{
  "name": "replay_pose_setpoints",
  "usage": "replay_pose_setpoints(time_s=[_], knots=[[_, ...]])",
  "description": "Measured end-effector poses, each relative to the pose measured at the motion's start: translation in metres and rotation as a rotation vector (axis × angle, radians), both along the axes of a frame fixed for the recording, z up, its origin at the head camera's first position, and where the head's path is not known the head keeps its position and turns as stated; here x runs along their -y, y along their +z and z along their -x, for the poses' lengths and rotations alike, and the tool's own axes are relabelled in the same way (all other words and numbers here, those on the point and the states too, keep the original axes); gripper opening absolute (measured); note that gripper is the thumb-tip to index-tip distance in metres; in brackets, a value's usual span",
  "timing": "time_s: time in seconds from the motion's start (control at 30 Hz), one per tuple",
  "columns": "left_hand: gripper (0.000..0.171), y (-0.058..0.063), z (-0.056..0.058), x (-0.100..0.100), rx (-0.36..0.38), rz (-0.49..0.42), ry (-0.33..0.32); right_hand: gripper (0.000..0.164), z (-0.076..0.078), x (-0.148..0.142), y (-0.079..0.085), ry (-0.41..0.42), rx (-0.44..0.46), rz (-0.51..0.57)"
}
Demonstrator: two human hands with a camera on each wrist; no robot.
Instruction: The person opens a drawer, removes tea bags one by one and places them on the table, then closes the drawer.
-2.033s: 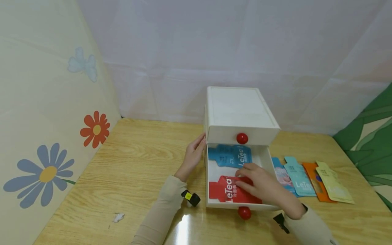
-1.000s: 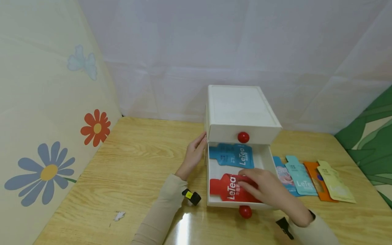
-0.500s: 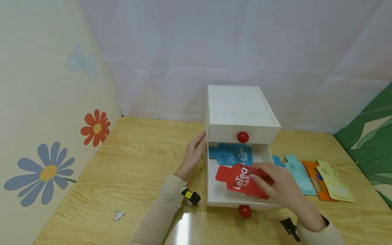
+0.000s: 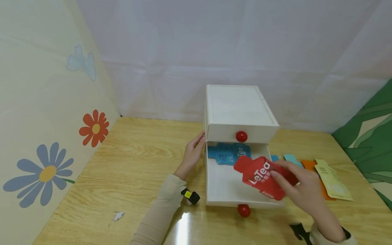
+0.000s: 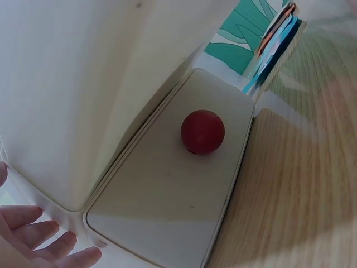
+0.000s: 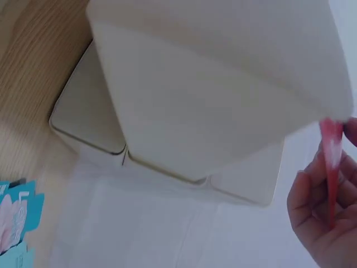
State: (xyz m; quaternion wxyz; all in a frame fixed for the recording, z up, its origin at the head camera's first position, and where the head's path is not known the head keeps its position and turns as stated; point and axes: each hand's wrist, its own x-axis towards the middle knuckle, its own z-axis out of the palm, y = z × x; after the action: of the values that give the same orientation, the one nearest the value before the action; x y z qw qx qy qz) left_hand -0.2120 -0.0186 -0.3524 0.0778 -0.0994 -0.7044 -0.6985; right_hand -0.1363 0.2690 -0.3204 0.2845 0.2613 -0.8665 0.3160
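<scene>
My right hand (image 4: 307,185) pinches a red LeTea drink pouch (image 4: 258,177) between thumb and fingers, tilted above the right part of a pulled-out drawer (image 4: 225,190). The right wrist view shows this pouch (image 6: 332,167) edge-on between the fingers. At the back of that drawer lies a blue LeTea pouch (image 4: 225,154), its right end partly covered by the red one. My left hand (image 4: 193,154) rests against the left side of the white drawer cabinet (image 4: 239,105); in the left wrist view its fingers (image 5: 47,231) are spread along the cabinet's side.
Right of the cabinet lie yellow (image 4: 333,182), orange (image 4: 310,165), teal (image 4: 292,159) and blue pouches (image 4: 274,158), partly hidden by my right hand. A red knob (image 4: 241,136) marks the top drawer, which is closed. A closed drawer with a red knob (image 5: 202,132) sits below the pulled-out one.
My right hand has lifted the red pouch off the drawer's floor and carried it up and to the right, tilting it. My left hand stays at the cabinet's side.
</scene>
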Motion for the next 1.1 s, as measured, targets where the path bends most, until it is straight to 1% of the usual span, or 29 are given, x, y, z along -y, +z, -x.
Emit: replay_pose_setpoints(time_s=[0.1, 0.17, 0.23, 0.33, 0.47, 0.53, 0.7, 0.77, 0.9, 1.0, 1.1], knots=[[0.037, 0.000, 0.000, 0.000, -0.001, -0.003, 0.001, 0.035, 0.005, -0.022, -0.018, -0.035, 0.006, 0.037], [0.037, -0.001, 0.001, -0.001, 0.000, -0.005, 0.003, 0.035, 0.005, -0.031, -0.022, -0.062, 0.018, 0.056], [0.038, -0.002, 0.001, -0.001, 0.002, -0.008, 0.005, 0.034, 0.000, -0.034, -0.019, -0.116, 0.036, 0.055], [0.038, -0.002, 0.002, -0.001, 0.008, -0.018, 0.003, 0.032, -0.008, -0.038, -0.015, -0.169, 0.100, 0.093], [0.038, -0.002, 0.002, -0.001, 0.005, -0.024, 0.001, 0.029, -0.014, -0.051, -0.020, -0.240, 0.185, 0.133], [0.037, -0.002, 0.002, -0.001, 0.003, -0.021, 0.003, 0.028, -0.015, -0.059, -0.025, -0.290, 0.196, 0.111], [0.037, -0.002, 0.001, -0.001, 0.010, -0.017, 0.010, 0.026, -0.022, -0.066, -0.024, -0.392, 0.290, 0.062], [0.037, -0.002, 0.001, -0.001, 0.008, -0.014, 0.012, 0.026, -0.026, -0.065, -0.022, -0.437, 0.326, 0.063], [0.037, -0.002, 0.001, -0.001, 0.007, -0.010, 0.015, 0.031, -0.032, -0.066, -0.023, -0.519, 0.408, 0.098], [0.037, -0.002, 0.001, -0.001, 0.016, -0.018, 0.014, 0.035, -0.036, -0.068, -0.022, -0.559, 0.497, 0.130], [0.037, -0.002, 0.002, -0.001, 0.021, -0.024, 0.009, 0.036, -0.038, -0.072, -0.025, -0.600, 0.522, 0.105]])
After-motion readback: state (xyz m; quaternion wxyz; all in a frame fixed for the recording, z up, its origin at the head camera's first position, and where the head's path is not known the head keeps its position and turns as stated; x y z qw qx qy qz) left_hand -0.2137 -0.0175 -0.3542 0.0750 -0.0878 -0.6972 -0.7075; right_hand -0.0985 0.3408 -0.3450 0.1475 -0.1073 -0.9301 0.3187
